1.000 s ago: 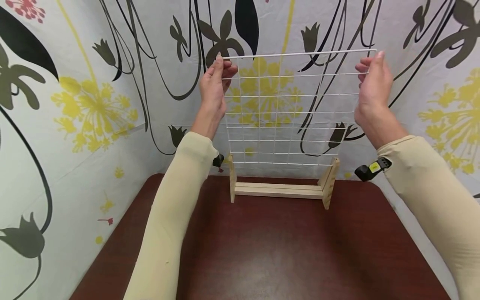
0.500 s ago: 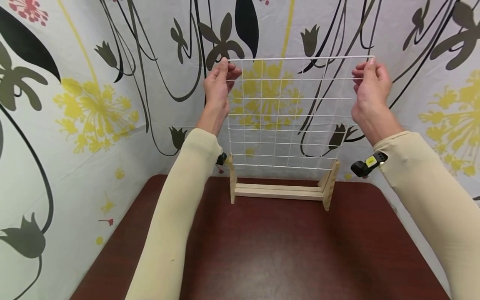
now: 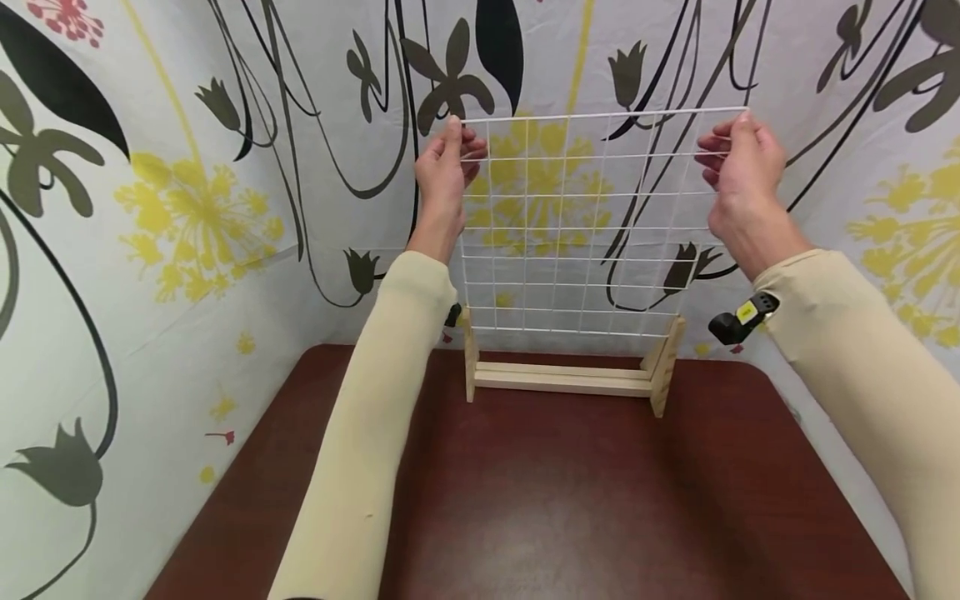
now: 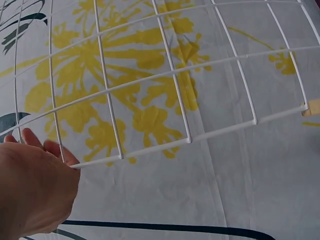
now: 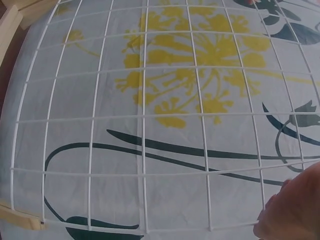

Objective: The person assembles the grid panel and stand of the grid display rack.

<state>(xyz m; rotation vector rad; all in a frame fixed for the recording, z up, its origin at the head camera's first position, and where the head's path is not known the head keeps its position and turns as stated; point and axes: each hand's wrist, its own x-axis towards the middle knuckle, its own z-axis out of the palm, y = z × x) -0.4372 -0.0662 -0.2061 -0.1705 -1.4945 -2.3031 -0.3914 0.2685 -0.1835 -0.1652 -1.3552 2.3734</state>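
Observation:
A white wire grid panel [image 3: 558, 227] stands upright above a light wooden stand [image 3: 562, 380], its bottom edge level with the tops of the stand's two side pieces. My left hand [image 3: 441, 179] pinches the panel's upper left corner between thumb and fingers. At the upper right corner my right hand [image 3: 744, 183] does the same, thumb on top. The left wrist view has the left hand [image 4: 37, 187] around the panel's side wire, with a wooden end [image 4: 311, 107] at its far corner. In the right wrist view, the right hand [image 5: 292, 207] shows at lower right, near the panel's edge.
The stand rests toward the back of a dark red-brown table [image 3: 540, 492]. Behind and to the left hangs a pale cloth [image 3: 247, 208] printed with flowers. A small black camera [image 3: 742, 318] is strapped at the right wrist.
The panel's top edge has come down slightly and levelled compared with one second ago, both hands moving with it. The stand stays in place on the table.

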